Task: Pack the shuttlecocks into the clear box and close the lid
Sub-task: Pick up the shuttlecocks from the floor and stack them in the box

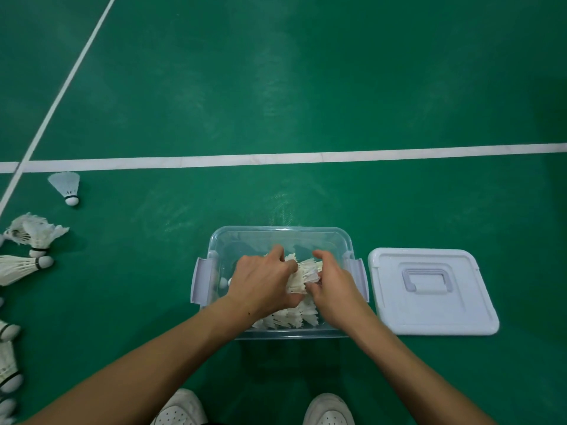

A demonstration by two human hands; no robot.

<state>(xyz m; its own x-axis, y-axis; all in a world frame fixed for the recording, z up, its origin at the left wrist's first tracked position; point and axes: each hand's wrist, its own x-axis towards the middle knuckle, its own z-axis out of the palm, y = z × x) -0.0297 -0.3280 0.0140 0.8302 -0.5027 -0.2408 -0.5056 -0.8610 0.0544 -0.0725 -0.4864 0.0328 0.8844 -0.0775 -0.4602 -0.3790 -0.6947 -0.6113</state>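
Left hand point(260, 280) & right hand point(333, 285) both grip a bunch of shuttlecocks point(303, 273) inside the clear box point(277, 233), prob. arranging them. Some packed already; several loose ones point(66, 187) left on floor. Lid point(429, 291) off, lying just right of box

One box point(279, 237) under the hands, one lid point(432, 317) just right of the right hand. Two hands in the box: left point(260, 280), right point(334, 283). Loose shuttlecocks well left of the left hand: one nylon point(66, 187), at least five feathered point(33, 233), some cut off by the edge. Those in the box point(303, 271) are bunched too tightly to count. Two shoes point(181, 409) below the arms.
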